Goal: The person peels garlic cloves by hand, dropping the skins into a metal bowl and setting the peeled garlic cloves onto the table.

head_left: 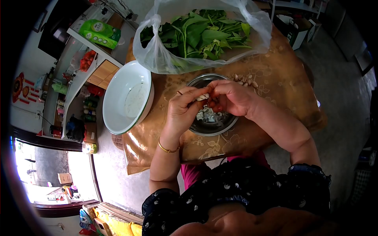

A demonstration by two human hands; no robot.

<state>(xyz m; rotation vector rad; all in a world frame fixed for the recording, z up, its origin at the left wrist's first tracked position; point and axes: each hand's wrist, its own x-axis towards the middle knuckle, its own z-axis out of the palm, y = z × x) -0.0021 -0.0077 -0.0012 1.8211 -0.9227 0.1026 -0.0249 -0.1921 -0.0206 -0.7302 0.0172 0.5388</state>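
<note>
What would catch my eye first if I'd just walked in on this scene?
Probably the bright heap of green leaves in a clear plastic bag at the table's far side. The big white basin on the left stands out too. Then, near the middle, the left hand pinches a small pale piece, with the right hand close by, above a metal bowl holding pale scraps.

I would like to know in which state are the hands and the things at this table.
Left hand: bent, pinching a whitish piece.
Whitish piece: held, partly hidden.
Right hand: bent in close to the piece; grip unclear.
Metal bowl: upright, with pale scraps inside.
Pale scraps: loose.
White basin: open side up.
Plastic bag: open, greens showing.
Leafy greens: heaped in the bag.
Brownish cloves: loose, in a small pile.
</note>
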